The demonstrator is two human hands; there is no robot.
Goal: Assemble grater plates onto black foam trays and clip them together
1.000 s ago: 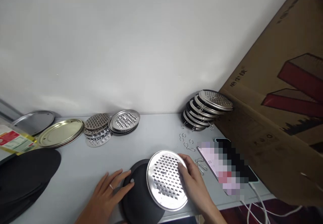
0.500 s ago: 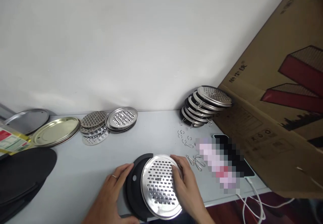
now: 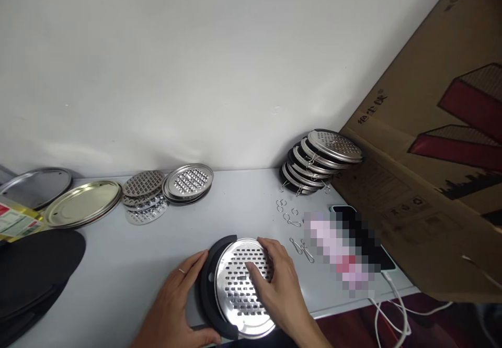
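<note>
A round shiny grater disc (image 3: 239, 306), its face full of slots, lies at the table's front edge with its left side inside a black crescent-shaped holder (image 3: 208, 295). My left hand (image 3: 176, 295) wraps the holder from the left, fingertips on its upper rim and thumb at the bottom. Across the disc's right side rests my right hand (image 3: 280, 285), its thumb on the slotted face and its fingers around the far right rim. Beyond the right hand are two wire snap clips (image 3: 301, 249) and several small metal rings (image 3: 282, 205).
Along the wall stand stacks of grater discs (image 3: 188, 180), perforated discs (image 3: 145, 183) and gold-coloured lids (image 3: 84, 201). Black discs (image 3: 35, 274) lie at left. Assembled graters (image 3: 321, 162) are piled by a cardboard box (image 3: 392, 180). A phone (image 3: 368, 243) with a white cable lies right.
The grater disc has slid left, deeper into the black holder. My right hand has moved left with it, and its thumb now reaches farther over the face.
</note>
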